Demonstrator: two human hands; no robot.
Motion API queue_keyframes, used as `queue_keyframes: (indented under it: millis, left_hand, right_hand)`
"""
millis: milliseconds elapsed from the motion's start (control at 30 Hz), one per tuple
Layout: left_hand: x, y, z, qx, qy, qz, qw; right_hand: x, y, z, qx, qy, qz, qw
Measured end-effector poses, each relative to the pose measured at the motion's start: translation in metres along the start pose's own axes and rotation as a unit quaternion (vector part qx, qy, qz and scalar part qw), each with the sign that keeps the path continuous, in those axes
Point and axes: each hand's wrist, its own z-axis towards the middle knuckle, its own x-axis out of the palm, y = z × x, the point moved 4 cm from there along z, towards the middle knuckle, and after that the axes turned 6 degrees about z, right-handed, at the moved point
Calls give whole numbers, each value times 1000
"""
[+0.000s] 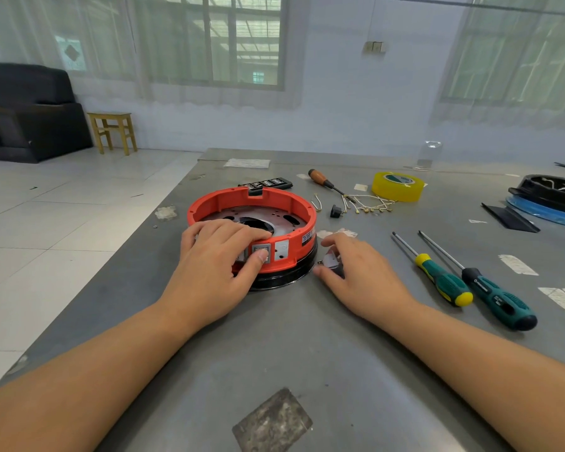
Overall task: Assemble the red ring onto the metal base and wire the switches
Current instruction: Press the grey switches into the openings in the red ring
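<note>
Head view, items listed by size, largest first.

1. Table: grey metal top, carrying everything below.
2. Red ring: already seated on the metal base, whose perforated plate shows through the ring's open middle; both stand on a black disc near the table's centre.
3. Left hand: fingers curled over the ring's near rim, thumb pressing a switch set in the ring's outer wall. A second, empty-looking grey slot sits just to its right.
4. Right hand: resting on the table just beside the ring, fingers and thumb pinching a small loose part (probably another switch; partly hidden by the fingers).
5. Tape roll: yellow, at the far side of the table.
6. Two green-handled screwdrivers: lying side by side to the right, untouched.
7. Wooden-handled screwdriver: behind the ring.
8. Short wires with metal ends: loose in a scatter near the tape, none attached.

Progress, as judged: ring-to-base fitting appears done; switch seating is under way, one pressed in and one in hand. Wiring looks wholly outstanding.
</note>
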Motion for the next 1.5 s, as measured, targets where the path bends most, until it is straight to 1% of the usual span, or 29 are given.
queue_keyframes:
  millis: [100,233,400,467,567,800,967,1067,1233,1367,1433,1500]
  left_hand:
    - [0,-1,0,7,-6,6,1000]
    - [-4,-5,-2,18,-27,2,999]
    - [-6,-25,-7,63,-51,10,997]
    - [-5,-34,-9,70,-60,-7,996]
    - [-4,-42,-11,55,-68,-42,995]
    - [-4,-39,-11,45,-76,-108,990]
    - [-3,-32,-10,35,-54,-119,991]
    - [-5,-30,-10,39,-50,-113,992]
    - [-4,-30,-10,36,-52,-102,993]
    - [-7,-28,-8,15,-78,-73,994]
    - [-8,-26,-8,0,-87,-49,995]
    - [-6,-23,-7,-19,-73,-32,997]
  right_hand:
    - [-4,10,-2,-24,-22,38,999]
    - [-10,26,-7,-61,-72,105,990]
    - [-12,46,-16,-107,-122,164,973]
    - [-12,57,-19,-132,-130,179,966]
    - [-12,67,-23,-161,-130,194,959]
    - [-12,62,-22,-144,-118,228,956]
    - [-14,61,-21,-174,-101,294,934]
    - [-13,58,-19,-154,-85,348,921]
    - [-10,53,-17,-108,-76,379,916]
    - [-8,50,-15,-74,-74,423,900]
    - [-7,49,-14,-67,-77,413,905]
    - [-6,49,-13,-62,-76,400,911]
